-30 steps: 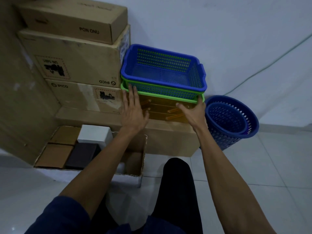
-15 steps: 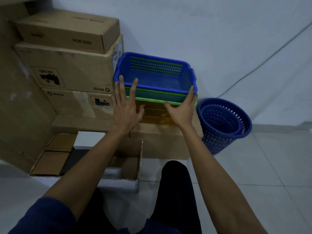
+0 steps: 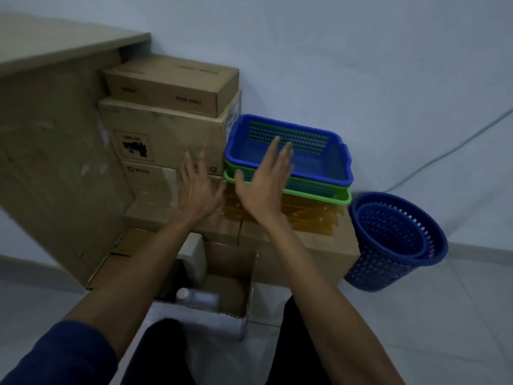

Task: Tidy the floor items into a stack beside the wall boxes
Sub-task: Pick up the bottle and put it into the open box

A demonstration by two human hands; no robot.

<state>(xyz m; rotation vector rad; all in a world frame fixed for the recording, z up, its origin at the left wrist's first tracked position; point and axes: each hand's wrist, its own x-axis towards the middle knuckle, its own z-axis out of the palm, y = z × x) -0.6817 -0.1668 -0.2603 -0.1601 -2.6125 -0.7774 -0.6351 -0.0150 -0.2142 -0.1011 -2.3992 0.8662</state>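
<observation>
I see the stacked brown cardboard boxes [image 3: 166,134] against the white wall [image 3: 361,65]. Just beside them, the blue rectangular plastic mesh basket [image 3: 327,165] sits nested in the green plastic basket [image 3: 319,194]. The left hand [image 3: 198,190] and right hand [image 3: 263,190] hover in front, each grip spread and holding nothing.

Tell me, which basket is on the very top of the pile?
The blue rectangular plastic basket is on top. The green rectangular plastic basket sits nested right under it, and the round blue plastic bins stand apart on the floor.

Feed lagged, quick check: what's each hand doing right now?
Left hand: open, fingers spread, holding nothing.
Right hand: open, fingers straight, holding nothing, in front of the blue basket.
</observation>
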